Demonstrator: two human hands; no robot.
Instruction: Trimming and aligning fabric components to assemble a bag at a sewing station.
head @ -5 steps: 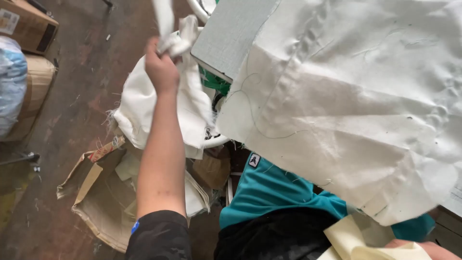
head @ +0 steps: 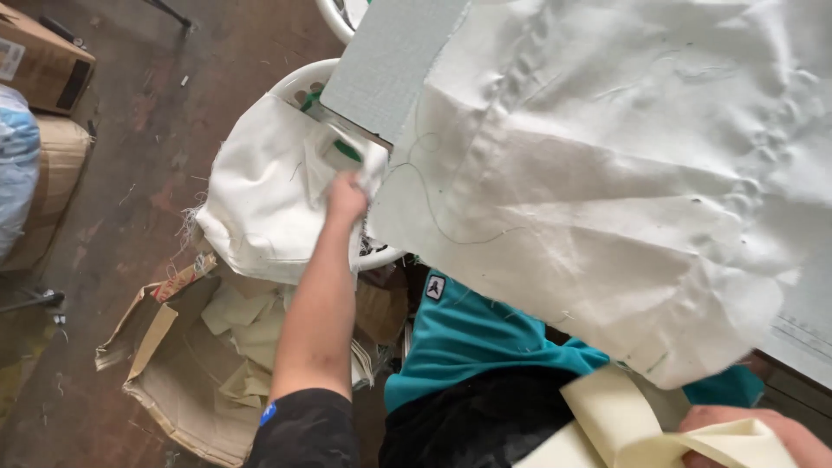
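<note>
— Right, where are the hands at this moment?

— From my feed, the left hand [head: 347, 198] is stretched out in front, fingers closed around a bunch of white cloth [head: 374, 166]. That bunch sits at the top of a heap of white fabric [head: 260, 208] draped over a white plastic basket [head: 303, 80]. Something green shows inside the basket, but I can't make out what it is.

— And the right one?

— The right hand [head: 752, 433] is at the bottom right corner, only partly in view. It is gripping a folded cream strip [head: 620, 416], pinched between thumb and fingers.

— What's the big pale sheet filling the view?

— A large white fabric panel [head: 607, 173], wrinkled, lying on the surface [head: 390, 56], which is grey. The panel hangs over the surface's near edge, and a thin dark thread curls across its left part. The left hand is just beside that overhanging edge.

— Anything on the floor?

— Below the arm lies a torn cardboard box [head: 173, 381] holding pale cream offcuts [head: 247, 329]. Farther left, a closed brown carton [head: 43, 61] and a bluish plastic bag [head: 16, 165] sit well apart from the basket, on the brown floor [head: 139, 156]. A teal garment [head: 485, 347] covers my lap.
</note>
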